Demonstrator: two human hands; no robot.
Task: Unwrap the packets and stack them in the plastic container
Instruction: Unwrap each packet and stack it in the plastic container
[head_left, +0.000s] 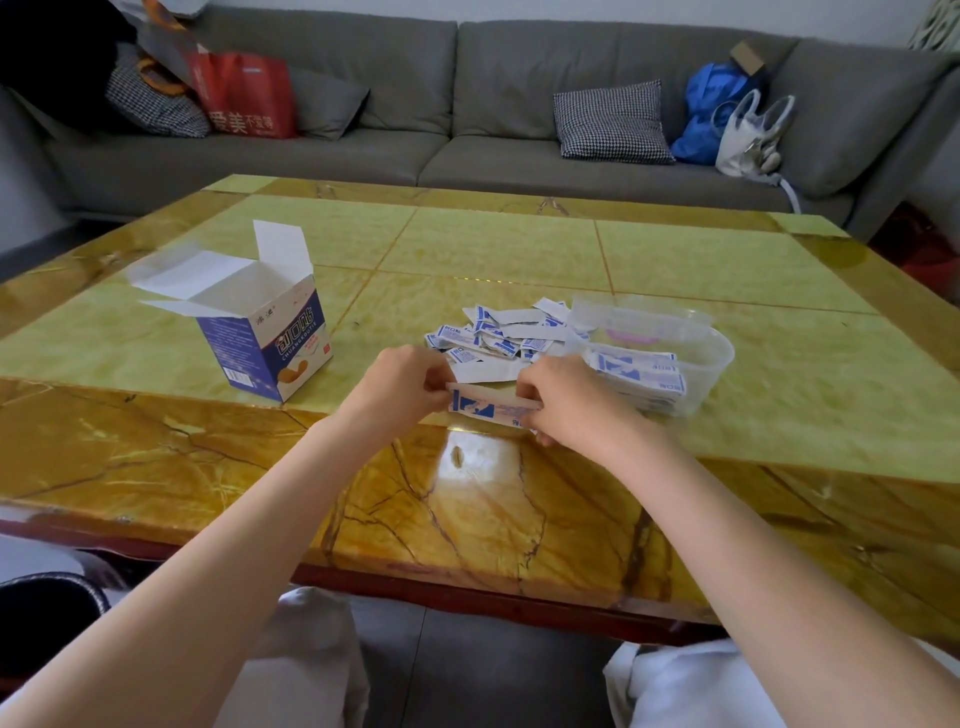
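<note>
Now your left hand (402, 387) pinches left end of packet (491, 408), right hand (566, 402) pinches right end; packet spans between fingertips, just above table (208, 457). Beyond fingers: torn wrapper pile (506, 332). Right of right hand: plastic container (670, 358) holding stacked packets. Left: open box (260, 317).

The right hand (566, 400) covers the right end of the packet (488, 408), so the grip there cannot be made out. The print on the packet is too small to read. The cloudy wall of the plastic container (717, 364) blurs the stack inside. The worktop (156, 457) runs off both side edges.
</note>
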